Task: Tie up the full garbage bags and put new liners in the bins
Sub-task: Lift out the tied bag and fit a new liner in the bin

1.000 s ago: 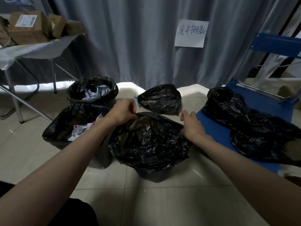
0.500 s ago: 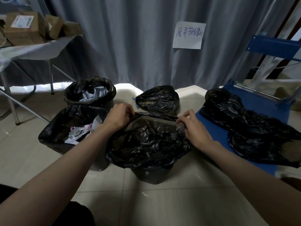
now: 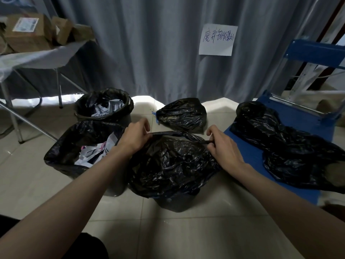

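A black liner (image 3: 171, 165) drapes over the grey bin (image 3: 175, 202) in front of me on the tiled floor. My left hand (image 3: 134, 137) grips the liner's rim at its left side. On the right side my right hand (image 3: 222, 144) pinches the rolled rim, which stretches taut between both hands. Left of this bin stands a bin with a black bag (image 3: 74, 146) full of paper scraps. Behind it another lined bin (image 3: 104, 107) holds crumpled waste. A tied black bag (image 3: 182, 114) lies on the floor beyond my hands.
Loose black bags (image 3: 283, 146) lie heaped on a blue platform cart (image 3: 306, 120) at the right. A folding table (image 3: 37, 57) with cardboard boxes stands at the back left. A grey curtain (image 3: 158, 43) with a handwritten paper sign (image 3: 217, 39) closes off the back.
Both hands have gathered the liner's rim and pulled it taut between them; the right hand went from resting on the edge to pinching it.
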The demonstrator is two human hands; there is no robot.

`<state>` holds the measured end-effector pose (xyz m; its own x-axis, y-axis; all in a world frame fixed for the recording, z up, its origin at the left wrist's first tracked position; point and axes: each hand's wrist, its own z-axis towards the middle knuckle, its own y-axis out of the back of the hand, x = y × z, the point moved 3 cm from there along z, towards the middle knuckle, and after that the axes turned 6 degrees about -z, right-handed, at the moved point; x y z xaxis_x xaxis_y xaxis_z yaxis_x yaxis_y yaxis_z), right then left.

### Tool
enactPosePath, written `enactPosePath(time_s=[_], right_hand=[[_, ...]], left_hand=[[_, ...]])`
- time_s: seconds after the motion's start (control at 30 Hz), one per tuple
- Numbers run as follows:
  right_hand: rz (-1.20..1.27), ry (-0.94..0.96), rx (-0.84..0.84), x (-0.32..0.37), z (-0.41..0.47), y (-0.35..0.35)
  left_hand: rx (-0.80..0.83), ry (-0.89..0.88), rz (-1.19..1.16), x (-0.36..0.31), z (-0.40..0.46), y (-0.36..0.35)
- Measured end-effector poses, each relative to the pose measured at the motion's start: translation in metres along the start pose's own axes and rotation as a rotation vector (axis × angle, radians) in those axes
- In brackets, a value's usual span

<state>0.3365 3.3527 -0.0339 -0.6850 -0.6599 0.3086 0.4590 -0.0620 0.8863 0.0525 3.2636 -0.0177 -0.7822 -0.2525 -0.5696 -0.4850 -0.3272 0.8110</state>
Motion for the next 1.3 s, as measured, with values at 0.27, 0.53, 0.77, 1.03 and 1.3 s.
enactPosePath(time_s=[0.27, 0.53, 0.77, 1.03, 1.3], right_hand=[[-0.006, 0.053, -0.066, -0.001, -0.001, 0.003], [0.303, -0.225, 0.048, -0.02, 0.005, -0.012], [0.297, -0.504, 0.269, -0.03, 0.008, -0.031], [-0.174, -0.063, -0.026, -0.003, 0.011, -0.016], [-0.257, -0.027, -0.041, 0.002, 0.02, -0.031]], left_hand=[[-0.087, -0.042, -0.094, -0.001, -0.002, 0.002], [-0.06, 0.079, -0.102, 0.013, -0.001, 0.002], [0.028, 0.023, 0.044, 0.009, -0.001, -0.012], [-0.073, -0.324, 0.257, -0.039, -0.004, -0.023], [-0.102, -0.317, 0.382, -0.049, 0.001, -0.046]])
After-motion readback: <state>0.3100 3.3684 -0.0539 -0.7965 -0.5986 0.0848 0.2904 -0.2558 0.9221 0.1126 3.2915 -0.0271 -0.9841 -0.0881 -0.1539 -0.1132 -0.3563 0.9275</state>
